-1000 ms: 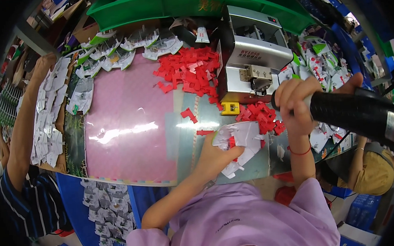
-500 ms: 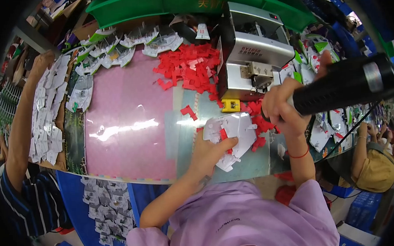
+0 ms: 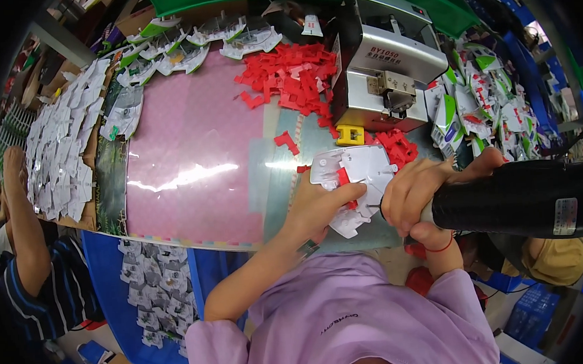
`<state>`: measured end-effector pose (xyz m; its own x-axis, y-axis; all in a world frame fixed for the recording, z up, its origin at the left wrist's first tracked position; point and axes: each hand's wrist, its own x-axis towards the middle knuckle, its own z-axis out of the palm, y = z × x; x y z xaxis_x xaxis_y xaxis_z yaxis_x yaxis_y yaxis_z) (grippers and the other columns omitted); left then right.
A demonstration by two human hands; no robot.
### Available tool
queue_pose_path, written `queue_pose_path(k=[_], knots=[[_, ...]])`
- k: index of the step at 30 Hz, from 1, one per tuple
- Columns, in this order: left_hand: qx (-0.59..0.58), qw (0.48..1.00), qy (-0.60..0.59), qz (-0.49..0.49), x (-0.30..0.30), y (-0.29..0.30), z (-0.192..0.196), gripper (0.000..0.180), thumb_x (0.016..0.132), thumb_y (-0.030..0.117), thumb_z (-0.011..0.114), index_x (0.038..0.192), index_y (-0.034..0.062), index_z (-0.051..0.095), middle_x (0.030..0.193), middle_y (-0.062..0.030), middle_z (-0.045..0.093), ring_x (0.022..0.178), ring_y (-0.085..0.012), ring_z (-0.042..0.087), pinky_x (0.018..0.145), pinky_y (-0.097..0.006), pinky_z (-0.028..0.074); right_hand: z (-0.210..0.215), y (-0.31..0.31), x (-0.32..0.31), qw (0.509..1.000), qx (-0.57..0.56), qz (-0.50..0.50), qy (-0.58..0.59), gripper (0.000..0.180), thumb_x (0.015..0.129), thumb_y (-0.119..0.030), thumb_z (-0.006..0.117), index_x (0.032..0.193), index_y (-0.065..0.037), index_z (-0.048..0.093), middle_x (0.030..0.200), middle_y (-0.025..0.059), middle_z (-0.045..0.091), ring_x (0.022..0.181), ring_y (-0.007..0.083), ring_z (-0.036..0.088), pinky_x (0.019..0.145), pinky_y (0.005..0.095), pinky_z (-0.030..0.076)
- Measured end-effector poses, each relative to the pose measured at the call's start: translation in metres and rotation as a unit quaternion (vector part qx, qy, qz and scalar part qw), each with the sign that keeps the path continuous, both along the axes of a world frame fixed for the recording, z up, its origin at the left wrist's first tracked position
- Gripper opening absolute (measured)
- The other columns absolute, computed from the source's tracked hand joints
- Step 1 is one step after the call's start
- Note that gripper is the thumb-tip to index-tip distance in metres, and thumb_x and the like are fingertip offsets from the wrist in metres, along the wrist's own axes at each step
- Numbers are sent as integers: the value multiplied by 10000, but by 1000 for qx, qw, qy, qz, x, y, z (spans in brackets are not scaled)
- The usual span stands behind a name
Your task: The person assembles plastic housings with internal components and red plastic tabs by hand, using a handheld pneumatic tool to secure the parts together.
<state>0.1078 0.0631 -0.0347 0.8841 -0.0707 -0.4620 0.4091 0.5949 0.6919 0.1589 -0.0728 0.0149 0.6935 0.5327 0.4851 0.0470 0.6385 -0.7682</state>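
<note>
My left hand (image 3: 320,207) grips a white plastic shell (image 3: 374,163) at the near edge of the table, its thumb laid across a small red plastic part (image 3: 343,177) in the shell. My right hand (image 3: 416,198) is wrapped round the front end of a black electric screwdriver (image 3: 506,199), held nearly level. Its thin bit points left at the shell, just right of my left thumb. Whether the bit touches a screw is too small to tell. Behind the shell sits a yellow block (image 3: 350,135).
Loose red parts (image 3: 291,75) are heaped beside a silver machine (image 3: 384,63) at the back. White-and-green shells (image 3: 476,97) pile up on the right, others along the back left. A blue bin (image 3: 114,279) holds white parts. Another person's arm (image 3: 24,225) is at far left.
My right hand has brought the screwdriver down and left, so its bit now reaches the shell. My left hand keeps its grip. The other person's hand at the left has moved down.
</note>
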Motion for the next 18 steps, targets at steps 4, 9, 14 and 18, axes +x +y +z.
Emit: queue_pose_path(k=[4,9,14,18], knots=[[15,999,-24,-23,0,1,5,380,680,24,654,1027,-9,504,891,-82,591,761,-142,587,640,-276,482,0,-1,-3,1000,-9,3,2,231,628,-17,670,821,-66,552,581,71,533,504,210,531,509,312,429],[45,997,-29,-64,0,3,8,374,678,46,665,1014,-6,510,857,-72,592,735,-131,583,617,-263,476,-1,-2,-3,1000,-20,8,5,201,636,-31,673,793,-55,550,569,69,527,507,207,527,512,316,427],[-21,998,-50,10,-3,-3,9,353,675,26,652,999,-2,516,872,-70,586,759,-133,578,651,-271,472,-3,-3,-4,1000,-26,11,10,178,644,-45,676,765,-44,547,557,66,520,510,204,523,516,320,426],[66,995,-66,35,-5,-6,-11,354,671,7,643,1002,-1,517,892,-75,585,773,-142,578,671,-276,470,-5,-3,-3,999,-27,12,11,164,650,-56,679,743,-35,545,548,65,514,513,202,520,519,323,424]])
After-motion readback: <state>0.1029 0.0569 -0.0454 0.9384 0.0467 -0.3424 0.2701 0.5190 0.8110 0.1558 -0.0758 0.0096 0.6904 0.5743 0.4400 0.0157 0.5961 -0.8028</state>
